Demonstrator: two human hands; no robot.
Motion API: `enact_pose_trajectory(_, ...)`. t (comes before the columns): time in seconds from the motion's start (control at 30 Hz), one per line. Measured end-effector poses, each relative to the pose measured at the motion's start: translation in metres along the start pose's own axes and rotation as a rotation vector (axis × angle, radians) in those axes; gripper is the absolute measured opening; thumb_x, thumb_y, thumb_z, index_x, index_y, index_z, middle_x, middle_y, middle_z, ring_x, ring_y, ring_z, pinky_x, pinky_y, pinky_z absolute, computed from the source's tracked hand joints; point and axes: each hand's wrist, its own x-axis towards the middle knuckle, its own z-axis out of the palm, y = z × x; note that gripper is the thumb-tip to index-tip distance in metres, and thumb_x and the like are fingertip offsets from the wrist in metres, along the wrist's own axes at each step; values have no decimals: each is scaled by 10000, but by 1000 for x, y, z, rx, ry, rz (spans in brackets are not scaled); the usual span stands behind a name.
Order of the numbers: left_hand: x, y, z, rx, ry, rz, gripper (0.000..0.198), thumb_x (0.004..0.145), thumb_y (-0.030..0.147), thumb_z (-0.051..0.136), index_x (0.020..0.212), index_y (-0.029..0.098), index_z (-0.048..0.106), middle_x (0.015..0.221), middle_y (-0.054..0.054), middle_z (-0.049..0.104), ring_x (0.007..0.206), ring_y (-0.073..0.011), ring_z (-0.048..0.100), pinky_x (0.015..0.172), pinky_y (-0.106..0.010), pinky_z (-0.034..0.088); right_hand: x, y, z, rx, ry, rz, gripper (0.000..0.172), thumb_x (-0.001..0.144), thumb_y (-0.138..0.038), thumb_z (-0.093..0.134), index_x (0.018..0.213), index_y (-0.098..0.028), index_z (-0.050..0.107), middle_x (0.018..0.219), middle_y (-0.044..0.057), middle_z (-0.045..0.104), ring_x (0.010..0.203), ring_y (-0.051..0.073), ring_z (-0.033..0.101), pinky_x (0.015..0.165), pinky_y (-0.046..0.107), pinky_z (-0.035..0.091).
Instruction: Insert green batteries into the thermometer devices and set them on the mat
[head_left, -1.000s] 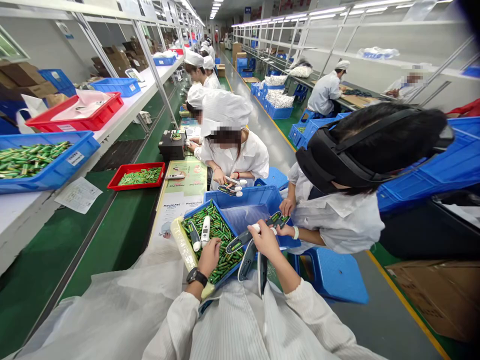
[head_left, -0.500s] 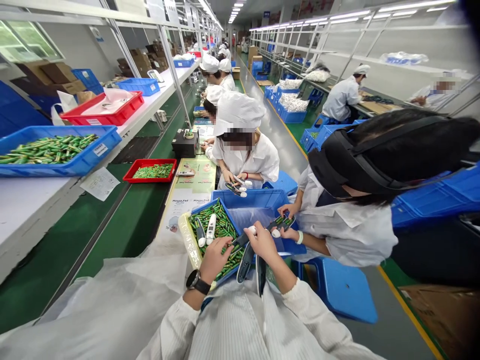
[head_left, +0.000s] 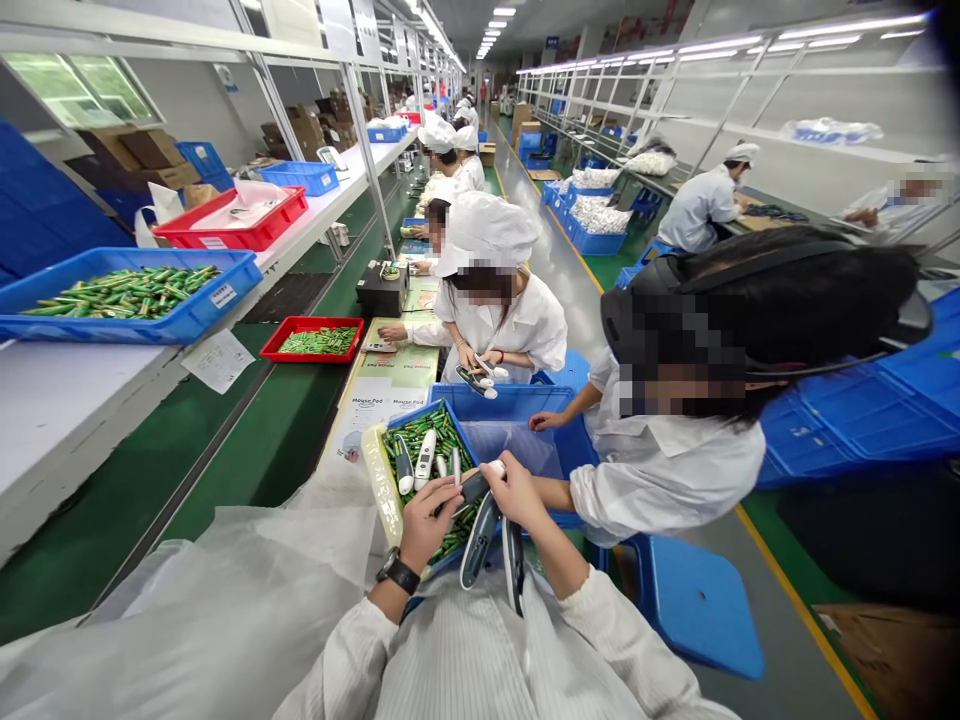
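My left hand [head_left: 429, 522], with a black watch on its wrist, has its fingers pressed together at the near end of a dark device [head_left: 474, 488]. My right hand [head_left: 517, 490] grips the white-tipped end of that same device. Two more dark handheld devices hang below my right hand, one grey-blue [head_left: 480, 541] and one darker [head_left: 513, 566]. Under my hands is a blue tray of green batteries [head_left: 396, 421]. A white thermometer-like device [head_left: 424, 458] and a dark-and-white one [head_left: 404, 465] lie on the batteries.
A blue bin [head_left: 574, 400] stands beyond the tray. At the right a co-worker in a black headset [head_left: 679, 470] reaches near it. Another co-worker [head_left: 510, 310] holds devices ahead. A red tray [head_left: 270, 347] of batteries and blue stool [head_left: 701, 600] flank the area.
The right co-worker's hands have left the devices held beside mine; one now rests by the bin's edge. The co-worker ahead has an arm stretched left. More white-ended pieces show near my left hand.
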Motion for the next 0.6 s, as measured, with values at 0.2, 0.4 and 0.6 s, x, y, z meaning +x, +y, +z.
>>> enact_pose_trajectory(0.2,-9,-6,-9,-75,2,-97,172,887,337,649,951,242,776,1024,-84,754,991,-230,699,933,-417,563,3,1,17,29,-7,-33,367,901,-552,479,735,-239,387,622,-53,485,598,150,503,582,249,344)
enact_pose_trajectory(0.4,-15,-11,-7,-335,61,-407,283,803,433,716,925,182,672,929,-68,740,884,-204,701,853,-362,577,3,-6,22,52,-73,-69,363,902,-548,489,742,-235,398,627,-53,483,590,143,487,580,245,346)
enact_pose_trajectory(0.6,-21,-33,-33,-5,3,-375,245,903,387,537,993,193,656,966,-74,712,914,-215,662,875,-380,517,2,-16,9,-61,-106,-63,353,896,-552,505,757,-240,415,627,-32,561,608,167,567,576,243,331)
